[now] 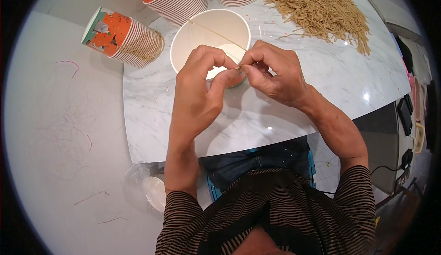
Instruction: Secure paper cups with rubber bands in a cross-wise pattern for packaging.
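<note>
The left hand (pixel 200 87) and right hand (pixel 278 75) pinch tan string (pixel 239 68) between thumbs and forefingers, at a white paper bucket's (pixel 184 41) near rim.

Likely a home, scribbled pale wall (pixel 64 126), marble-patterned table (pixel 149 126)

Table (pixel 151 121) marbled white; strands (pixel 317 11) tan; trousers (pixel 257 160) perhaps blue.
</note>
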`<move>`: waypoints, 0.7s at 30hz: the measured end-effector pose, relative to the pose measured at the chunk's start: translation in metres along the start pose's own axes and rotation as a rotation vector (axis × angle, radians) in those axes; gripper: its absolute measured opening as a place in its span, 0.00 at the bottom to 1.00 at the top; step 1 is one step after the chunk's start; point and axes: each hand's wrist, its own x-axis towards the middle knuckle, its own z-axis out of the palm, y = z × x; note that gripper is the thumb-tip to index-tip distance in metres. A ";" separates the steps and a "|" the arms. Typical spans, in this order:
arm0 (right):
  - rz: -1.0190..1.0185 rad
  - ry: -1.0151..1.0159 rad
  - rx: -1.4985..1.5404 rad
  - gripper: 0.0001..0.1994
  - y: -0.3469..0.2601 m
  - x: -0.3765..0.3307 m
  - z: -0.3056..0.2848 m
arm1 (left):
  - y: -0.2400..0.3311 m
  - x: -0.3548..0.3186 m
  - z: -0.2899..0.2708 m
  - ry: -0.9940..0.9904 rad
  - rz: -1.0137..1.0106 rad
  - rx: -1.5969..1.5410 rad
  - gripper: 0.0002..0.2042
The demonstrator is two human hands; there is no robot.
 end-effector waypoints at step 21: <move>0.067 -0.002 0.129 0.09 0.001 0.003 0.001 | -0.015 0.028 -0.028 -0.404 -0.407 -0.453 0.07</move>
